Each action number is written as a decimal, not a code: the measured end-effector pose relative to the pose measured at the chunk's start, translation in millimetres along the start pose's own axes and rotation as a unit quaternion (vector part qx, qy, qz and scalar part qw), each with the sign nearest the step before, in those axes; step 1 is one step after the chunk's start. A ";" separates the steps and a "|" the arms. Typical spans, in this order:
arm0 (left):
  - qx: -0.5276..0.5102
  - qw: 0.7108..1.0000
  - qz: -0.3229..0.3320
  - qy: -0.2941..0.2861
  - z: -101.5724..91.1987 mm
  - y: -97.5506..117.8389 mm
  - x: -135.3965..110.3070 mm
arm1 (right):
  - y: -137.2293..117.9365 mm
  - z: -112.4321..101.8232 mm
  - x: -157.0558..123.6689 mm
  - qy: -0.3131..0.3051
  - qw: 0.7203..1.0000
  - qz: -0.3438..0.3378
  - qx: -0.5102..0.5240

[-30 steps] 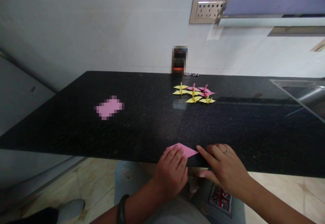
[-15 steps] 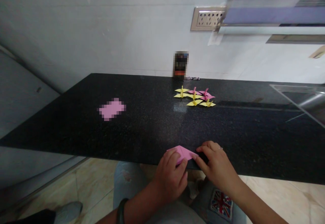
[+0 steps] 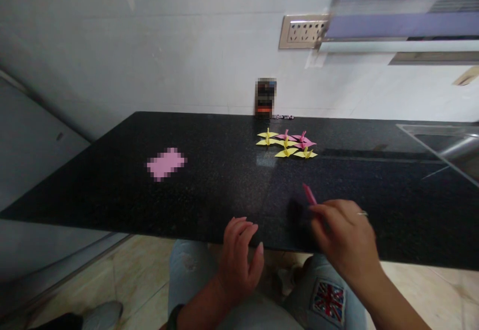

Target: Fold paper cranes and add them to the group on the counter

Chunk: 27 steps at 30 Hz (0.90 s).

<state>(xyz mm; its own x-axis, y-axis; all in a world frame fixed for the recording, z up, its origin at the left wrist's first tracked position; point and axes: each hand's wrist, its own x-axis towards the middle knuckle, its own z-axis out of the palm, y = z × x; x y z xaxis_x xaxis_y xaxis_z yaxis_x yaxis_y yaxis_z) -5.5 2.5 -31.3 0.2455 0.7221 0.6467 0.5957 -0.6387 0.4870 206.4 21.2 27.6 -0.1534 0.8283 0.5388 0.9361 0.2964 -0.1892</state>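
The black counter [image 3: 224, 185] bears a sink-like fixture [image 3: 454, 143], cut off at right, its contents unclear. The left hand [image 3: 240, 256] hangs loosely open at the front edge; the right hand [image 3: 347, 235], palm down, pinches a folded pink paper [image 3: 309, 194] just above the counter, its near end hidden.

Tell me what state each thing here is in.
Pink paper, held tilted
Right grip, pinching that paper
Left grip, empty, fingers loosely curled
Yellow cranes, folded, wings spread
Pink cranes, folded, wings spread
Wall socket, no plug visible
Dark object, upright
Pink pixelated item, state hidden
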 end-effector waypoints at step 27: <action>0.123 0.921 0.052 -0.366 -13.8 7.7 31.6 | 4.5 34.8 -18.2 -0.117 0.985 0.071 0.101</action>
<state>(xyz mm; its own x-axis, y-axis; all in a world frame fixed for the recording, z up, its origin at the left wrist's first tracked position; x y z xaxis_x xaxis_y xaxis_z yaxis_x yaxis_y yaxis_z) -3.7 16.7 0.9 0.7068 0.7040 0.0692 0.6735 -0.6996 0.2387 202.3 24.0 -11.6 -0.1175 0.9483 0.2949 0.8745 0.2396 -0.4218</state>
